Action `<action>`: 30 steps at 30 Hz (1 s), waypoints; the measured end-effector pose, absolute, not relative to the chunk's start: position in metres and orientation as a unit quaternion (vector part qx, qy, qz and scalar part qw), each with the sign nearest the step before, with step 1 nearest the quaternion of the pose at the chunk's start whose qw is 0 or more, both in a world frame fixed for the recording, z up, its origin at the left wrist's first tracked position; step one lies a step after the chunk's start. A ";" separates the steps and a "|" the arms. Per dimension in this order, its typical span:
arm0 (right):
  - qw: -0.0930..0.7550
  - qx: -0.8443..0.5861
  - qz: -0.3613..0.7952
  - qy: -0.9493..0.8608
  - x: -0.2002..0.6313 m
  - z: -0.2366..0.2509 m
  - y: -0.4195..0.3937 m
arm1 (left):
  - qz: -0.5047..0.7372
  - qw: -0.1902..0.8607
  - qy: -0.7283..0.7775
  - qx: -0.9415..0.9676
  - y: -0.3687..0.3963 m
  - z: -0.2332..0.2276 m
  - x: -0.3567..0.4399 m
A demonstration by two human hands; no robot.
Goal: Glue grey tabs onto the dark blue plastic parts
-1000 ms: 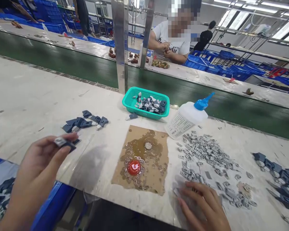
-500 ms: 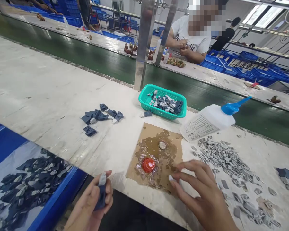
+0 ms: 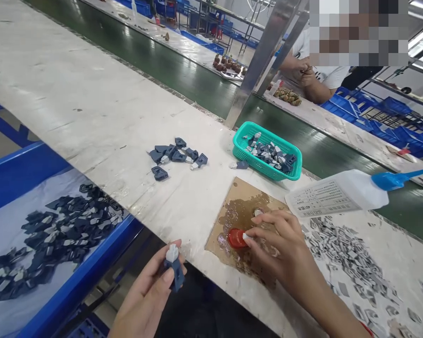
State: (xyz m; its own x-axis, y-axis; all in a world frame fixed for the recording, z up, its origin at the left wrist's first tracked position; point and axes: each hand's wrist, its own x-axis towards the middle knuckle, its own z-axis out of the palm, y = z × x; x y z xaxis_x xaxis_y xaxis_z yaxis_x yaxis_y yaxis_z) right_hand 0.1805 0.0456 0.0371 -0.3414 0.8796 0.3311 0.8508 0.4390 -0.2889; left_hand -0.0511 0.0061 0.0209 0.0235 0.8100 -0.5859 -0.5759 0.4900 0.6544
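White label on the glue bottle [image 3: 341,195], printed lines too small to read, no other text legible

Bright overhead light, table glare, warped edges.

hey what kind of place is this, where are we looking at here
Most likely a factory assembly line for small plastic parts. A green conveyor belt runs between long worktables, a blue bin holds many identical dark parts, and a glue bottle lies beside a glue-stained cardboard pad.
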 end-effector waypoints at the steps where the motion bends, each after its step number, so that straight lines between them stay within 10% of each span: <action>1: 0.220 -0.528 0.030 -0.820 0.180 0.038 0.046 | 0.486 0.711 0.495 0.114 0.006 0.022 -0.050; 30: 0.339 -0.508 0.164 -0.774 0.139 0.049 0.013 | 0.494 0.735 0.426 0.184 0.000 0.026 -0.013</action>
State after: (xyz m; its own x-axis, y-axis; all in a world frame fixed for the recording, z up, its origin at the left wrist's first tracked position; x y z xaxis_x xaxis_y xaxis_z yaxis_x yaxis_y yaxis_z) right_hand 0.1386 0.0129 0.0494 -0.2533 0.8984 0.3588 0.6762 0.4296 -0.5985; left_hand -0.0131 0.0003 0.0257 0.1493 0.8831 -0.4448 -0.5695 0.4446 0.6914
